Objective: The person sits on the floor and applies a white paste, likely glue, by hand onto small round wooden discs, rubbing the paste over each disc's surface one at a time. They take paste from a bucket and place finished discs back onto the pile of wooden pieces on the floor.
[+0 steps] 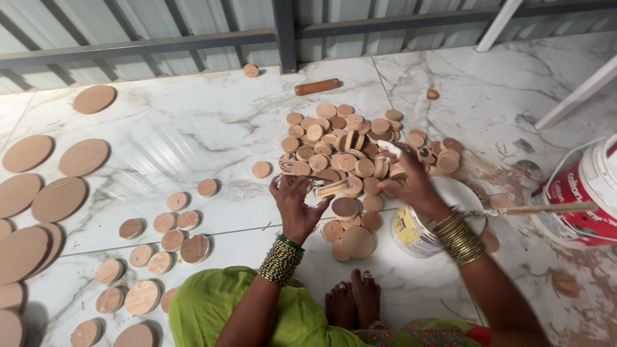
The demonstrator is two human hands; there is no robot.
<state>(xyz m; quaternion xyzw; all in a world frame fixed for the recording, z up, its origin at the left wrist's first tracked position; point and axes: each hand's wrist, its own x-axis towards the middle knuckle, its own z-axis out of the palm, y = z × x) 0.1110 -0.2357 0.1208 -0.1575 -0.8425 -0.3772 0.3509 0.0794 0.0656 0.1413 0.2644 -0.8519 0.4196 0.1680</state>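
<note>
The person squats on a marble floor (193,128) over a heap of small wooden discs (360,154). The left hand (297,204) is clamped on a short stack of discs (332,188) held on edge, at about 6 o'clock of the heap. The right hand (411,180) lies at the heap's 4 o'clock edge with its fingers curled; white paste shows at the fingertips, but whether it grips anything cannot be told.

Beneath the right wrist stands a small white tub (418,234) with a yellow label; its inside is white, mostly hidden by the arm. At 3 o'clock, well apart from the heap, stands a larger white and red bucket (588,199), its contents out of sight. A thin stick (553,207) lies between tub and bucket.

Larger round boards (58,199) lie at 9 o'clock.
</note>
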